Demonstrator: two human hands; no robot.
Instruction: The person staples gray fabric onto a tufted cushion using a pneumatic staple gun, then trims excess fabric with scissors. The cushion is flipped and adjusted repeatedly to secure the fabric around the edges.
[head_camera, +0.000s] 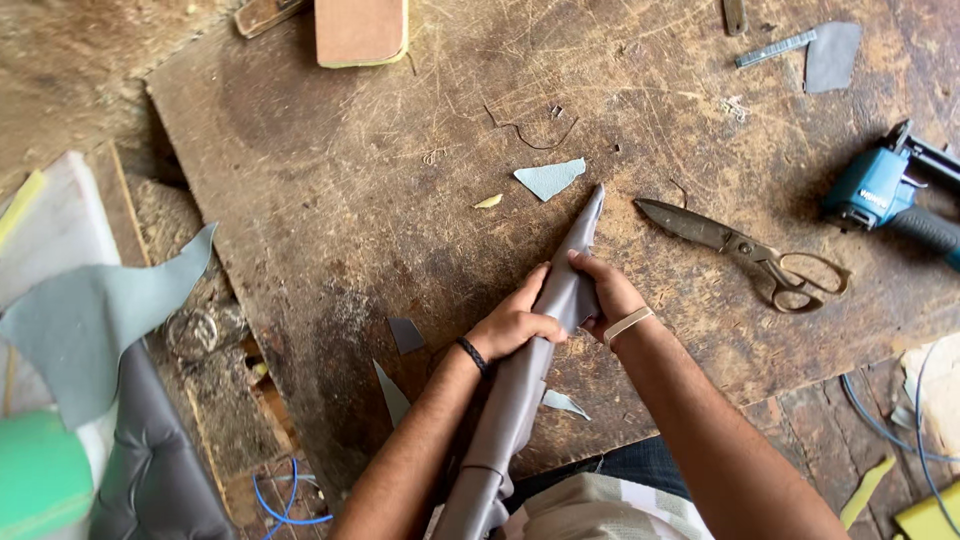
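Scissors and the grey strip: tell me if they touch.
Apart. The head view shows bare wood between the scissors and the grey strip that both hands grip.

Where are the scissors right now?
In the head view, the scissors lie shut on the worn wooden board, just right of the right hand and left of the blue power tool. Neither hand touches them.

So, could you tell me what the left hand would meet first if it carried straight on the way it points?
The left hand points up and right along the grey strip; beyond its tip probably bare board, though the scissors lie close right of that line.
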